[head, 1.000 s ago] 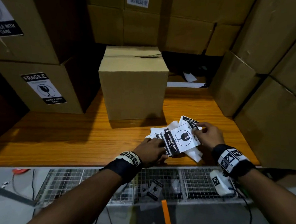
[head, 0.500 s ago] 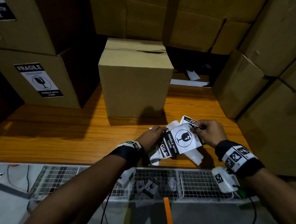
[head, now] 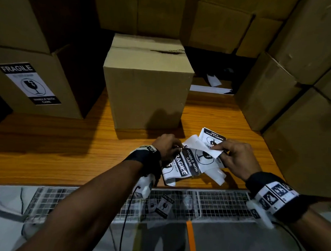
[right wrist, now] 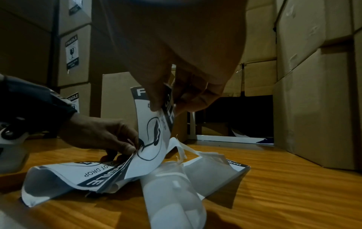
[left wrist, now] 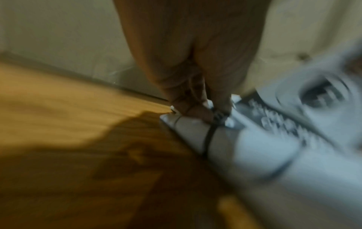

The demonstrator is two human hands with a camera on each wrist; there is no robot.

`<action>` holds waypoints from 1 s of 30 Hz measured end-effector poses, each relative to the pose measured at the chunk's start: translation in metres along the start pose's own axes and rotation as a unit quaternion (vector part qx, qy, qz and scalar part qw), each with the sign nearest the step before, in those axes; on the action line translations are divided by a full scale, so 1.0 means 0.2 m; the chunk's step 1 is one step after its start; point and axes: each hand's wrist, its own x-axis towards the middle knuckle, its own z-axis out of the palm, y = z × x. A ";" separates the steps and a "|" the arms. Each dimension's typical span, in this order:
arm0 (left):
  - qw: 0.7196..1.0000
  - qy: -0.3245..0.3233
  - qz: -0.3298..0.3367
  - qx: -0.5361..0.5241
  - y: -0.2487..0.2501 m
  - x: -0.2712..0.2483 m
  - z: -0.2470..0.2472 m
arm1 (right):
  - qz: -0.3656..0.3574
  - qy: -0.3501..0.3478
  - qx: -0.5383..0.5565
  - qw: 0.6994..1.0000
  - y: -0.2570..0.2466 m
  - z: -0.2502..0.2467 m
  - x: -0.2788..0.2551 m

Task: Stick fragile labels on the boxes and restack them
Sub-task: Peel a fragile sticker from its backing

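A pile of black-and-white fragile labels (head: 183,168) lies on the wooden table (head: 68,147) near its front edge. My left hand (head: 167,146) pinches the left end of one label (right wrist: 150,139), its fingertips (left wrist: 197,114) pressed on the paper. My right hand (head: 235,156) pinches that label's other end and lifts it off the pile (right wrist: 98,175). A plain cardboard box (head: 148,84) with no label on its near face stands upright just behind the hands. Peeled white backing strips (right wrist: 176,193) curl beside the pile.
A labelled box (head: 33,85) stands at the left, under another box. Stacked cartons (head: 290,83) wall in the right side and back. A wire mesh tray (head: 182,203) with loose labels hangs below the table's front edge. Paper scraps (head: 212,86) lie behind the plain box.
Both hands have risen slightly from the pile. The left hand turned from resting on the labels to pinching one end, and the right hand has lifted the other end.
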 end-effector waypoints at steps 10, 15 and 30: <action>0.987 -0.040 -0.089 -0.125 -0.04 0.05 -0.06 | -0.032 0.019 0.007 0.999 0.03 0.03 -0.04; 0.991 -0.030 -0.089 -0.095 -0.03 0.06 -0.04 | -0.106 0.013 -0.002 0.994 0.02 0.05 -0.09; 0.990 -0.009 -0.108 -0.086 -0.07 0.07 -0.02 | -0.154 0.039 0.024 0.987 -0.08 0.01 -0.24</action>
